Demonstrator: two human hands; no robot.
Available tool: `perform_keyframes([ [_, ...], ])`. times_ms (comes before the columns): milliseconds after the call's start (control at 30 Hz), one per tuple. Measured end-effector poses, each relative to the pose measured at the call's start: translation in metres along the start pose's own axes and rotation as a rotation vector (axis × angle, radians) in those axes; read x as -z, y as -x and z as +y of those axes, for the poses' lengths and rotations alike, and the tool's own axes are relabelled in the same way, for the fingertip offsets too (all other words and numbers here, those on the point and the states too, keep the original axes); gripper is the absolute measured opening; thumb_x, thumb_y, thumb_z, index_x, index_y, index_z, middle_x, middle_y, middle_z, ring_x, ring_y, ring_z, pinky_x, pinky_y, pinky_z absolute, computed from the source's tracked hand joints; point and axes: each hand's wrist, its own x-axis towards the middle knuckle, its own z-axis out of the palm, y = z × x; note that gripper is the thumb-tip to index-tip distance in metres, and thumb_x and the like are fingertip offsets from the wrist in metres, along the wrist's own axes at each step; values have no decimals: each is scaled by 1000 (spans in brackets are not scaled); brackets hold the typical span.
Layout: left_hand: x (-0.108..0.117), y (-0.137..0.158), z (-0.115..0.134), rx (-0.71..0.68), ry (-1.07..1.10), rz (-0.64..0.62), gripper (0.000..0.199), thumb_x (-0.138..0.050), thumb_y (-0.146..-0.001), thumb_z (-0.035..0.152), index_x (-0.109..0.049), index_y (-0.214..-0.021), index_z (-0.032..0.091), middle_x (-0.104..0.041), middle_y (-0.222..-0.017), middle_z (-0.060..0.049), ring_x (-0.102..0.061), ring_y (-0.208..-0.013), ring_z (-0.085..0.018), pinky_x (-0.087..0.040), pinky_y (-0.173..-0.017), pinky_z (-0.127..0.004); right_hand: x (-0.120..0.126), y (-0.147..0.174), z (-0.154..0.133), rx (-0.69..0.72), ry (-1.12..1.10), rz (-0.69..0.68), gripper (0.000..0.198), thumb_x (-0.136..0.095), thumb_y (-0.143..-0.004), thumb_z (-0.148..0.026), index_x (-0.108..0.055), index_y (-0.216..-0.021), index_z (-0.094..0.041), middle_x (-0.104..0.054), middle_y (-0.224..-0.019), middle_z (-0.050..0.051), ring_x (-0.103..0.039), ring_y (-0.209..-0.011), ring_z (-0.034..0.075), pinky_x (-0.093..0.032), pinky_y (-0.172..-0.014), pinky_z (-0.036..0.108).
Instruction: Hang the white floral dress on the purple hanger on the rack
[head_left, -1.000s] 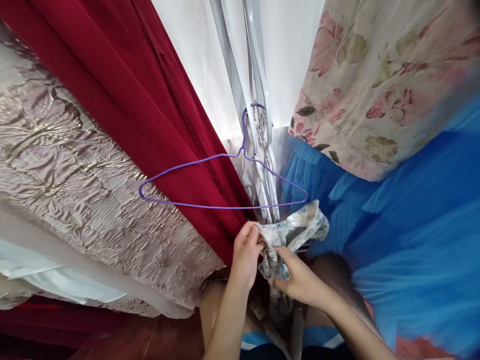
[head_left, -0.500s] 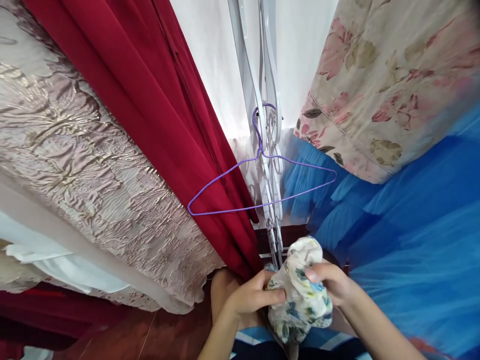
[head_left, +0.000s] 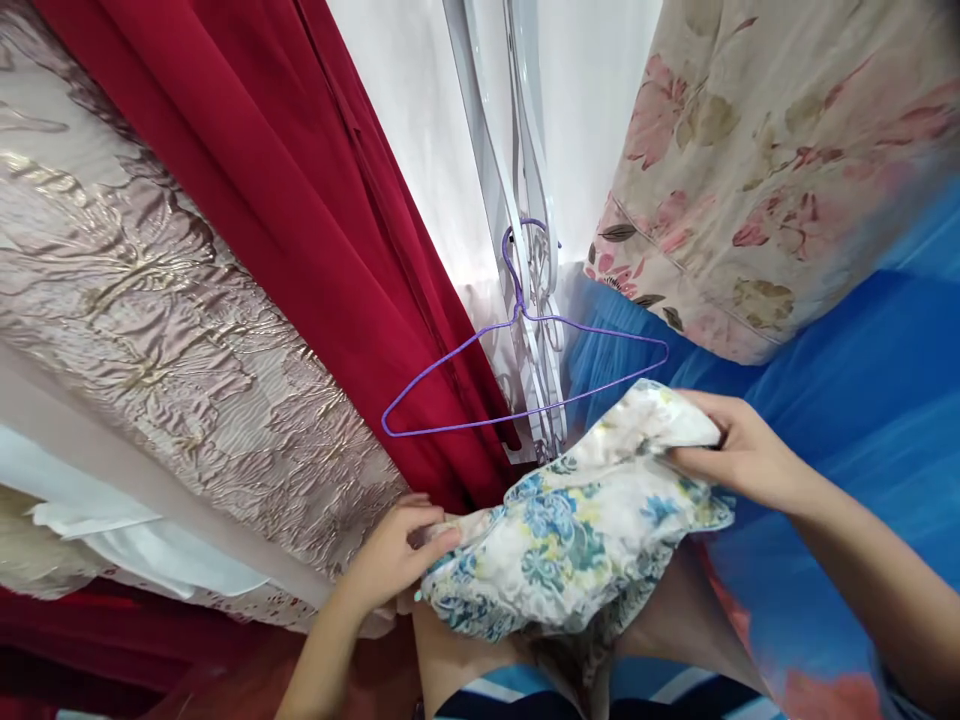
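Observation:
A white floral-print cloth (head_left: 577, 530), patterned in blue, green and yellow, is stretched between my two hands above my lap. At its left end my left hand (head_left: 401, 545) pinches the upper edge between thumb and fingers. My right hand (head_left: 739, 450) grips the other end, which sits higher. The cloth looks gathered and crumpled along its lower side, and I cannot tell what kind of garment it is. Just beyond it a purple wire hanger (head_left: 525, 412) hangs bare from a white hanging rack (head_left: 534, 200).
Red fabric (head_left: 300, 230) and a pink-gold embossed fabric (head_left: 172, 300) hang on the left. To the right hang a beige flowered fabric (head_left: 697, 190) and blue tulle (head_left: 862, 400). A white surface (head_left: 405, 90) is behind the rack.
My hands have moved apart, the left to the left and the right up and to the right. The bunched cloth has been spread out wide between them.

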Motion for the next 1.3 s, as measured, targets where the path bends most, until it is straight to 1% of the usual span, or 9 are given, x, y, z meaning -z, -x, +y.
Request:
perform_keyframes([
  [167, 50, -15, 2, -236, -712, 36, 20, -67, -78, 39, -70, -93, 26, -70, -102, -7, -55, -112, -33, -32, -108, -53, 0, -37, 10, 251, 286, 67, 52, -65, -77, -20, -59, -128, -19, -67, -114, 9, -63, -101, 27, -50, -83, 33],
  [233, 64, -22, 5, -232, -800, 79, 26, -64, -79, 36, -66, -103, 26, -67, -113, -8, -49, -120, -35, -34, -106, -52, -3, -50, 15, 270, 340, -14, 50, -65, -80, -26, -60, -129, -19, -68, -115, 9, -63, -105, 29, -49, -88, 36],
  [367, 78, -32, 16, -242, -727, 211, 24, -61, -81, 35, -60, -102, 23, -64, -115, -9, -51, -117, -34, -41, -98, -44, -8, -63, 22, 254, 440, -110, 27, -55, -90, -33, -70, -106, -17, -72, -87, 5, -65, -80, 24, -49, -74, 31],
  [500, 74, -45, 38, -227, -562, 279, 18, -56, -89, 35, -57, -100, 22, -63, -116, -8, -55, -112, -29, -41, -98, -39, -17, -60, 28, 284, 423, -100, 23, -54, -88, -24, -74, -95, -16, -74, -83, 4, -67, -82, 25, -49, -76, 30],
  [667, 53, -76, 73, -239, -425, 320, 15, -47, -95, 33, -56, -101, 22, -64, -125, -6, -60, -110, -24, -44, -92, -34, -28, -49, 32, 306, 327, -140, 41, -50, -83, -11, -73, -116, -17, -76, -107, 4, -71, -92, 25, -51, -79, 28],
  [867, 23, -103, 102, -137, -478, 537, 14, -50, -93, 27, -57, -105, 24, -71, -100, 1, -64, -84, -19, -44, -73, -27, -26, -44, 30, 317, 338, -169, 41, -49, -84, -11, -74, -116, -18, -78, -97, 1, -72, -92, 25, -52, -77, 26],
  [1067, 15, -114, 117, -265, -504, 431, 25, -48, -92, 20, -65, -110, 26, -71, -103, 2, -65, -90, -17, -44, -77, -25, -30, -49, 30, 345, 282, -196, 44, -48, -85, -10, -72, -120, -20, -78, -100, 0, -73, -89, 22, -53, -76, 26],
  [1167, 19, -117, 112, -320, -437, 395, 27, -47, -91, 18, -71, -103, 23, -73, -101, 1, -66, -93, -16, -46, -80, -24, -24, -46, 34, 396, 293, -94, 46, -50, -83, -8, -70, -123, -19, -76, -111, 2, -72, -97, 22, -53, -82, 27],
  [1300, 22, -116, 99, -279, -329, 410, 28, -47, -90, 18, -74, -95, 19, -73, -87, 1, -66, -79, -15, -47, -73, -22, -3, -38, 39, 535, 362, 365, 36, -59, -82, -12, -73, -114, -21, -75, -106, 6, -70, -95, 22, -52, -85, 31],
])
